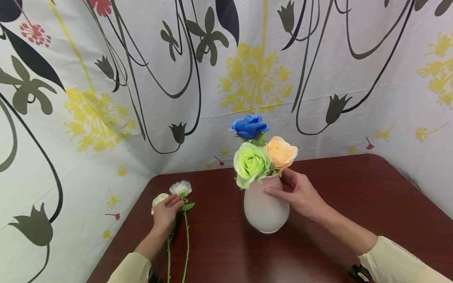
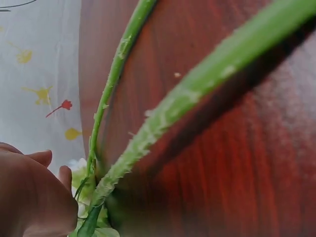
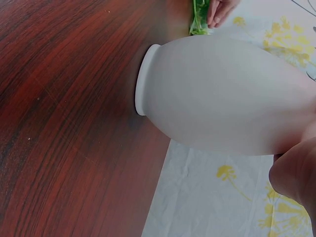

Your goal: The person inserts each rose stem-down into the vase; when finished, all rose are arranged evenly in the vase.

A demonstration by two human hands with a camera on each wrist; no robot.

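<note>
A pale vase [image 1: 266, 206] stands upright, holding a blue rose [image 1: 249, 126], a green rose [image 1: 251, 162] and a peach rose [image 1: 282, 152]. My right hand [image 1: 301, 194] grips the vase near its rim, thumb on the front and fingers around the back. On the left lie a white rose [image 1: 181, 188] and a cream rose [image 1: 160, 199], their stems toward me. My left hand [image 1: 167, 214] reaches over them, fingertips by the white rose's stem [image 1: 187, 236]. In the left wrist view its fingers [image 2: 43, 158] look loosely extended beside the stems.
The dark red wooden table [image 1: 219, 220] carries everything. A white cloth [image 1: 198, 90] with printed flowers hangs behind it and along both sides.
</note>
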